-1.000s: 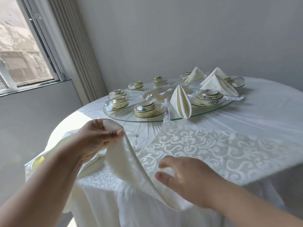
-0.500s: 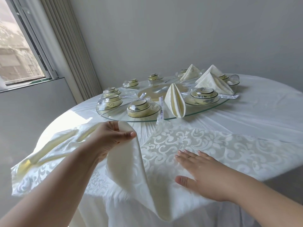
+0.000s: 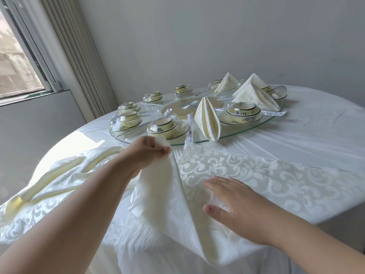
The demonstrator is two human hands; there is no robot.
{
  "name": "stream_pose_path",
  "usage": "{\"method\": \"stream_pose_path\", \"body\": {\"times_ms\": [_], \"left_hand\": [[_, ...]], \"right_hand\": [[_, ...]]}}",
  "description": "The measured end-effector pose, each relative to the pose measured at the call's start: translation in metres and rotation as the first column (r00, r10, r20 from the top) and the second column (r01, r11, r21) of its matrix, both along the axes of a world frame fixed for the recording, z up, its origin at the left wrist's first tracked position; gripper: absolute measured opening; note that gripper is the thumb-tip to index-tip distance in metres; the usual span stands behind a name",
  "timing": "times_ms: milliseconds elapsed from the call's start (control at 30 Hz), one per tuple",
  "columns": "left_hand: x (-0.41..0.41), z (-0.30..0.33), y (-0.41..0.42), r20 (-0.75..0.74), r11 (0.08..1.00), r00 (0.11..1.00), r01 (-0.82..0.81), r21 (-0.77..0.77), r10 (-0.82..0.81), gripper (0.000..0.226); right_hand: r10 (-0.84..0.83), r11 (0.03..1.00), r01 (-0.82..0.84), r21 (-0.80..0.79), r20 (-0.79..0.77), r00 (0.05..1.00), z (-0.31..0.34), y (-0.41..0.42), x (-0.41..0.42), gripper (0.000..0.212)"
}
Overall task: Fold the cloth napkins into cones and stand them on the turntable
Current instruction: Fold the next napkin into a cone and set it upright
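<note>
At far left a window (image 3: 17, 62) and blinds (image 3: 79, 56), cut off by the frame edge. On the near left of the worktop (image 3: 316, 135) lies a heap of cream napkins (image 3: 59, 175), hard to tell how many. The left hand (image 3: 146, 153) is raised, fingers and thumb pinching a corner of the napkin (image 3: 256, 175), lifting that corner above the worktop. The cloth slopes down from it to the right, long axis running left to right, its near edge hanging off the worktop. The right hand (image 3: 235, 204) lies flat on it, fingers straight, pointing left. Beyond, the glass turntable (image 3: 246, 131) carries wrapped bowls (image 3: 167, 127) and four folded napkins: one cone (image 3: 207, 119) near its front edge, tip up, three more (image 3: 254, 91) far right, partly overlapping.
</note>
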State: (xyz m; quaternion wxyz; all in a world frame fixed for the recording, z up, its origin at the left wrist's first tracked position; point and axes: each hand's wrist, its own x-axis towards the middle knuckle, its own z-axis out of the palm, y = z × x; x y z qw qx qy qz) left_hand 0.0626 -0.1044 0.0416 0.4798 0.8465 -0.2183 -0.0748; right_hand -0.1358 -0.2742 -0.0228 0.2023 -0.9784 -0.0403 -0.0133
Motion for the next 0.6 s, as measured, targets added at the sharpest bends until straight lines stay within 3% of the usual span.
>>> {"method": "stream_pose_path", "body": {"times_ms": [100,200,300,433,500,600], "left_hand": [[0.013,-0.001,-0.024,0.035,0.998,0.999,0.011,0.061,-0.013,0.025],[0.03,-0.011,-0.049,0.047,0.986,0.998,0.024,0.165,-0.032,0.029],[0.042,-0.023,-0.07,0.065,0.959,0.998,0.0,0.284,-0.019,0.031],[0.05,-0.036,-0.088,0.063,0.916,0.998,-0.053,0.398,0.031,0.054],[0.054,-0.044,-0.093,0.072,0.901,0.996,-0.078,0.427,0.052,0.052],[0.061,-0.057,-0.096,0.081,0.897,0.993,-0.11,0.427,0.083,0.049]], "right_hand": [[0.003,0.922,0.002,0.387,-0.013,1.0,0.007,0.012,-0.006,0.083],[-0.022,0.869,0.011,0.494,0.017,1.0,-0.001,0.019,-0.003,0.074],[-0.054,0.879,0.044,0.475,0.007,0.999,-0.007,0.018,0.004,0.059],[-0.07,0.923,0.096,0.372,-0.084,0.994,0.0,0.012,0.007,0.051],[-0.047,0.948,0.071,0.311,-0.083,0.995,0.0,0.012,0.012,0.06],[-0.023,0.966,0.053,0.253,-0.12,0.992,0.004,0.015,0.016,0.102]]}}
